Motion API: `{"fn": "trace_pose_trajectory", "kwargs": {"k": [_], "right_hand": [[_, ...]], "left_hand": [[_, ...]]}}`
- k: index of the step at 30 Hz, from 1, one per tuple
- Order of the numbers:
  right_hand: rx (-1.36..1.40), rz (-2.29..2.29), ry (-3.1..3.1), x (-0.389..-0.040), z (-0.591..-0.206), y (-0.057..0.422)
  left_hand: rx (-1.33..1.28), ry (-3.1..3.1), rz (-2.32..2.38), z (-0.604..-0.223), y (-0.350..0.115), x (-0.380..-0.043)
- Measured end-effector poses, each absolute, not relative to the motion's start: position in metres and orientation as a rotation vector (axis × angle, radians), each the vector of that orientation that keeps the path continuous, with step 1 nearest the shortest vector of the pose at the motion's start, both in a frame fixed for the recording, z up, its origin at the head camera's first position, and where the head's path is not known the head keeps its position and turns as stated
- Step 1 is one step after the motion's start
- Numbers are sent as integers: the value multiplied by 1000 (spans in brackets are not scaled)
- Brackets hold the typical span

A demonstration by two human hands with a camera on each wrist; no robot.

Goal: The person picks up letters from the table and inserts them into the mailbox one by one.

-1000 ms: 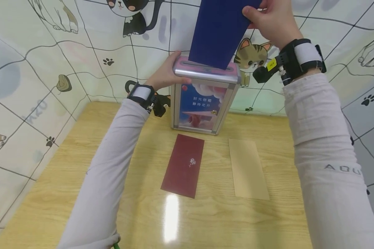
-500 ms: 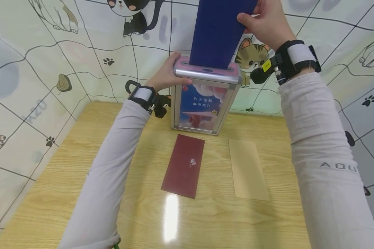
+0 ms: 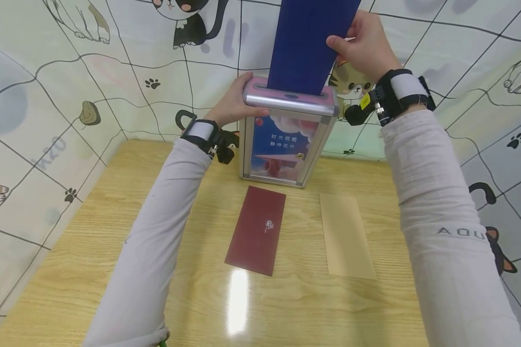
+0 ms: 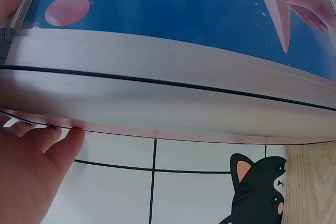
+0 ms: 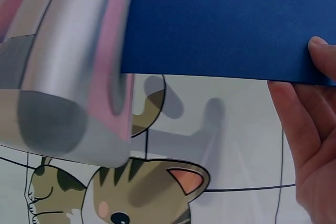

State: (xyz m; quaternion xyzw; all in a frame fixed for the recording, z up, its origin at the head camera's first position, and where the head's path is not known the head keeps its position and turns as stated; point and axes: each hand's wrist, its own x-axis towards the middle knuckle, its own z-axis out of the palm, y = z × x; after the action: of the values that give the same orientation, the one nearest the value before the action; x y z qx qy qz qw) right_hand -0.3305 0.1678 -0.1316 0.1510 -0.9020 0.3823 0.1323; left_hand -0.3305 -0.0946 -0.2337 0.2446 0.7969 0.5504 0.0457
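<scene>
Right-hand grip: narrow; the thumb and fingers of the right hand (image 3: 364,48) pinch the blue paper (image 3: 308,43) by its right edge, thumb on the near face.
Left-hand grip: holding the box (image 3: 293,102) by the left end of its top, the left hand (image 3: 232,103) lays its thumb on the front and its fingers round behind.
Blue paper: upright, leaning slightly to the right; its lower end stands in the slot (image 5: 116,95) of the pink top, most of its length above, the upper end cut off by the head view.
Box: upright towards the back of the table (image 3: 108,207), silver-framed, with a blue and pink picture (image 3: 280,147) and white characters on the front.
Dark red paper (image 3: 255,231): flat on the table before the box, a small pale flower print on it.
Tan paper (image 3: 347,236): flat, to the right of the dark red paper and apart from it.
Wall covering (image 3: 26,159): pale, with cartoon cats, paw prints and dark crossing lines.
Sleeves: light grey on both arms, a dark camera strapped at each wrist.
</scene>
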Motion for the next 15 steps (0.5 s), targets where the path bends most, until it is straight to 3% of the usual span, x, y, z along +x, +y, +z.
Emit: {"fn": "trace_pose_trajectory", "kwargs": {"k": [15], "right_hand": [[470, 1014, -2734, -342, -164, 168]], "left_hand": [[756, 2488, 1654, -242, -95, -344]]}}
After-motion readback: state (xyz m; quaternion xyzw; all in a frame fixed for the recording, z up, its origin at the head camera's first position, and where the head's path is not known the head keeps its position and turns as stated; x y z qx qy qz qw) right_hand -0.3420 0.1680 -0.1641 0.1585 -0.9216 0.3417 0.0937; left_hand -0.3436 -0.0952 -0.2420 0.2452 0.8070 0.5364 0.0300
